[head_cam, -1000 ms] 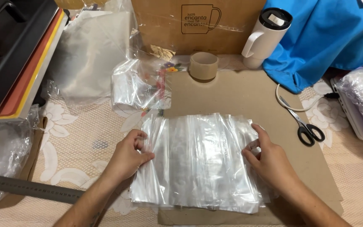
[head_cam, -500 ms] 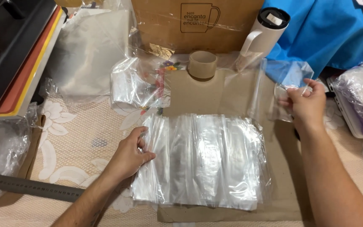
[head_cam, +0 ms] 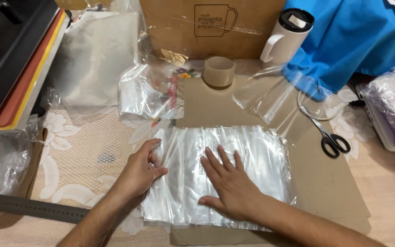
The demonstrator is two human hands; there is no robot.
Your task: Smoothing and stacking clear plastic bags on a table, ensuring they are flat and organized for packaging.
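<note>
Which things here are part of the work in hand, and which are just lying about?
In use:
- stack of clear plastic bags, right hand flat on top, left hand at its left edge
- loose clear bag beyond the stack
- cardboard sheet underneath

Lying about:
- scissors
- tape roll
- travel mug
- metal ruler
- blue cloth
</note>
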